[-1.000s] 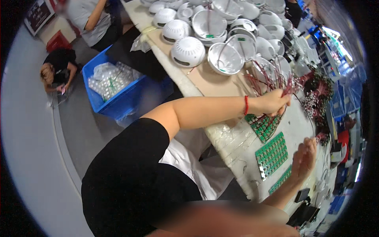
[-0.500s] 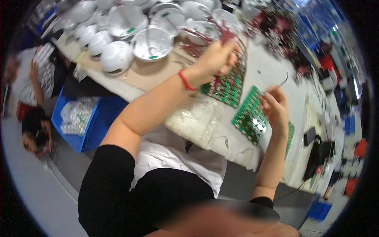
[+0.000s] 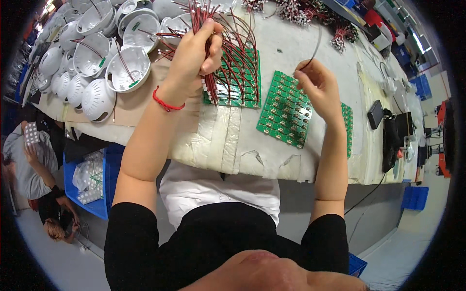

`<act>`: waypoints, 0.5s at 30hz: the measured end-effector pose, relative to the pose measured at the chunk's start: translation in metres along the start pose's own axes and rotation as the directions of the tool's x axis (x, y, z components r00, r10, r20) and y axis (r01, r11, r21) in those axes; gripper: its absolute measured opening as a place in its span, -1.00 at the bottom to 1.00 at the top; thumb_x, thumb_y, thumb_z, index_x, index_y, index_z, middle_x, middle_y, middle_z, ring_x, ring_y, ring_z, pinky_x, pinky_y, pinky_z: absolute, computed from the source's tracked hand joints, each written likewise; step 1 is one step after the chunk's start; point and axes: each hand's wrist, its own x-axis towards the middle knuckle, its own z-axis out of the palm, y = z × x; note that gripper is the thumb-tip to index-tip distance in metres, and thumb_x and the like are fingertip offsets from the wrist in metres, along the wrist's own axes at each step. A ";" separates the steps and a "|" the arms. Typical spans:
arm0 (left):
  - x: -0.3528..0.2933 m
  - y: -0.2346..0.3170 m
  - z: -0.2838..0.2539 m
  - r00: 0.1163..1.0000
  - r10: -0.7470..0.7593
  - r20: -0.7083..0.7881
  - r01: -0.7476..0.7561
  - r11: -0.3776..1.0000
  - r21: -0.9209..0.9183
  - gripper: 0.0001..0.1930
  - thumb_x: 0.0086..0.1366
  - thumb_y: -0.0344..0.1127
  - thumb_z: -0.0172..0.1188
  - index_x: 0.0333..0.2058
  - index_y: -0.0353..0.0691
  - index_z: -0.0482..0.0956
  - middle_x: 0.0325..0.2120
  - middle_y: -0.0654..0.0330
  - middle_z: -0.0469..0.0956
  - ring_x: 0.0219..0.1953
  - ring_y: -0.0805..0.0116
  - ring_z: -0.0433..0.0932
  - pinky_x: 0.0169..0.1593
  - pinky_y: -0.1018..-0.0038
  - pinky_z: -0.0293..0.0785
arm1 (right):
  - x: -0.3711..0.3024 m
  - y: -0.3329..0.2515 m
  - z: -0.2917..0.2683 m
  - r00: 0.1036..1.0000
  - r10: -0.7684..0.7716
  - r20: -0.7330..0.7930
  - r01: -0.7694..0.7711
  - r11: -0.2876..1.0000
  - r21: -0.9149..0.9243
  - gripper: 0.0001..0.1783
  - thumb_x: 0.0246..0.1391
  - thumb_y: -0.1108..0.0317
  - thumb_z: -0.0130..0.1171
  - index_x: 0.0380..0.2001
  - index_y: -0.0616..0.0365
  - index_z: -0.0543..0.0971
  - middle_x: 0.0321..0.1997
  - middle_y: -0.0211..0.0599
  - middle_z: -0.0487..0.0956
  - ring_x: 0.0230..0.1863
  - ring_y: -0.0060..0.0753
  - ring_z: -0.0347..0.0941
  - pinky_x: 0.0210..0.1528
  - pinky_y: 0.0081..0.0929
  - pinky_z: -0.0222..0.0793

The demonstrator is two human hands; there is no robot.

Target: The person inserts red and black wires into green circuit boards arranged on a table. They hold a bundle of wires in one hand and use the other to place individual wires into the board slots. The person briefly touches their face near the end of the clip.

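Observation:
My left hand (image 3: 198,54), with a red cord round the wrist, is closed round a bundle of thin red-and-black wires (image 3: 196,19). The bundle stands above a green circuit-board panel (image 3: 236,98), across which many more wires with white plugs lie. My right hand (image 3: 318,87) pinches a thin, dark, curved strand (image 3: 318,46) that looks like a wire; its kind is not clear. Below this hand lies a second green panel (image 3: 284,121) of small boards, with no wires on it. Part of a third green panel (image 3: 348,128) shows behind my right forearm.
White domed shells (image 3: 128,68), some with wires inside, crowd the table's left side. More wire bundles (image 3: 342,36) lie at the far right. A black box (image 3: 375,114) sits farther right. A blue bin (image 3: 104,189) stands below the left edge, near another person (image 3: 36,160).
The whole view has swung, so table and shells sit farther left and the picture is sharper. Both hands stay closed, with my left hand a little farther left over its panel.

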 end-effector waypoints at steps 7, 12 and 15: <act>0.004 0.010 -0.008 0.999 0.027 0.030 -0.024 0.994 -0.111 -0.75 0.40 -0.17 -0.19 -0.26 -0.23 0.35 -0.72 0.38 0.24 -0.85 0.66 0.05 -0.79 0.67 -0.09 | 0.001 -0.001 -0.024 0.993 0.033 -0.110 -0.029 0.999 0.040 -0.88 0.06 0.39 0.11 -0.40 0.24 0.48 -0.52 -0.45 0.48 -0.52 -0.67 0.39 -0.46 -0.68 0.31; 0.003 0.015 -0.009 0.999 0.046 0.005 -0.045 0.985 -0.166 -0.75 0.39 -0.17 -0.17 -0.33 -0.17 0.41 -0.75 0.43 0.17 -0.86 0.71 0.03 -0.79 0.70 -0.10 | 0.010 0.012 -0.020 0.993 0.025 -0.115 -0.023 0.999 0.023 -0.87 0.06 0.39 0.10 -0.42 0.26 0.47 -0.52 -0.41 0.49 -0.50 -0.62 0.40 -0.42 -0.64 0.31; 0.007 0.013 -0.027 0.999 0.010 0.052 -0.003 0.991 -0.137 -0.76 0.34 -0.16 -0.09 -0.44 -0.14 0.39 -0.76 0.42 0.23 -0.84 0.66 0.08 -0.76 0.66 -0.06 | 0.015 0.042 -0.005 0.974 -0.166 -0.155 0.125 0.961 -0.245 -0.86 0.06 0.39 0.08 -0.42 0.27 0.46 -0.51 -0.35 0.49 -0.43 -0.55 0.40 -0.30 -0.57 0.31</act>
